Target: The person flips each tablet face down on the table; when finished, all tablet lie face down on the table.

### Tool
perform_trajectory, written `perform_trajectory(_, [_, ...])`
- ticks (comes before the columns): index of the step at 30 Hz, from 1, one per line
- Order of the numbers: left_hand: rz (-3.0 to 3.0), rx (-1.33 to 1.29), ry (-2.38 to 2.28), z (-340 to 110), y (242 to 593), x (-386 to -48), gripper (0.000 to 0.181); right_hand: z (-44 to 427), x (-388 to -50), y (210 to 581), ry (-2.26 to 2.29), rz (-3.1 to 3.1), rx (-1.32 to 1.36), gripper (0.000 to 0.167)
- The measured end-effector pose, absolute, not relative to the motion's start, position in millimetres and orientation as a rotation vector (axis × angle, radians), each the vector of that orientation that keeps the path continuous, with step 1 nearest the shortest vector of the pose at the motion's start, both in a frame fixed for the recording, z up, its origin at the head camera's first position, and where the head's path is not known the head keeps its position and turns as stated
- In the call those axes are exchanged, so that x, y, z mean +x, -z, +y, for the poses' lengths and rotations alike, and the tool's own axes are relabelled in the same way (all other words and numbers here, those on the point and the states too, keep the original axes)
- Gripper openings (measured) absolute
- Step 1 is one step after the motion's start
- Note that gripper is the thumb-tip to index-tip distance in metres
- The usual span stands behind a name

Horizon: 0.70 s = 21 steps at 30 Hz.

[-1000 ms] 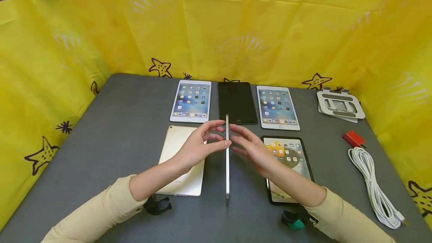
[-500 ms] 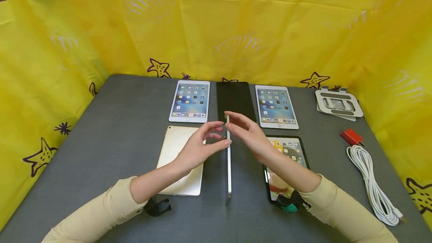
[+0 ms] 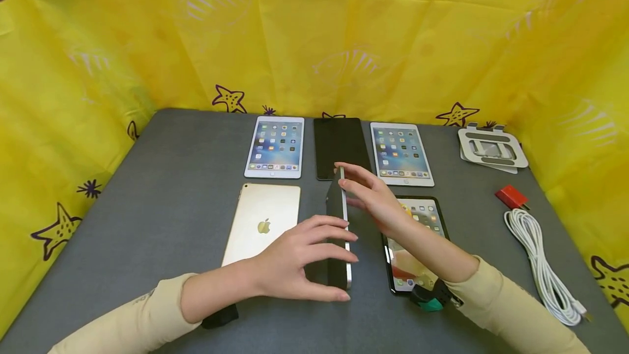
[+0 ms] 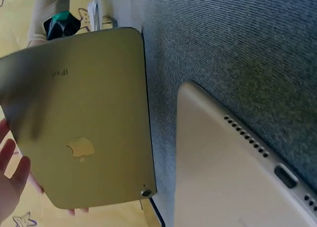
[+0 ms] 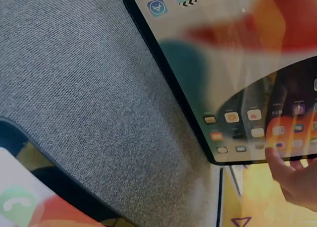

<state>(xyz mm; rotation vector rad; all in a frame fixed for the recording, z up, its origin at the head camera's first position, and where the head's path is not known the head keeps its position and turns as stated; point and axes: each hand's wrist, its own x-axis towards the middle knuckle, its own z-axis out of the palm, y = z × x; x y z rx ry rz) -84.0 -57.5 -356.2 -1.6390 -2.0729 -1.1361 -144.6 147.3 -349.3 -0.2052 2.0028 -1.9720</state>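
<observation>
A tablet stands on its long edge on the grey table, its back with the apple logo turned left and its lit screen turned right. My right hand grips its far end, fingers curled over the edge; the right wrist view shows this hand at the tablet's end. My left hand is spread over the near part of the upper edge, fingers fairly straight; whether it touches is unclear. Left of it lies a gold tablet, face down. A black-framed tablet lies lit under my right forearm.
Along the back lie a white tablet, a dark tablet and another white tablet. At the right are a folded metal stand, a red charger plug and a coiled white cable. Yellow cloth surrounds the table.
My right hand has taken hold of the tablet's far end. My left hand has let go there and moved toward me, fingers spreading. The tablet has shifted slightly right, showing more of its back.
</observation>
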Motion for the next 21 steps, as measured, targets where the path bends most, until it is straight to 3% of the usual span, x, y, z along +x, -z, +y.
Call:
perform_trajectory(7, [-1.976,-1.720,0.829,-42.4,363.6,-78.7,0.044,152.6,-142.4,349.7,1.978,1.995,-0.184,0.050])
perform_trajectory(21, [-1.940,-1.807,0.736,-23.6,365.8,-81.2,0.028,171.8,-142.0,360.2,2.069,1.958,-0.080,0.051])
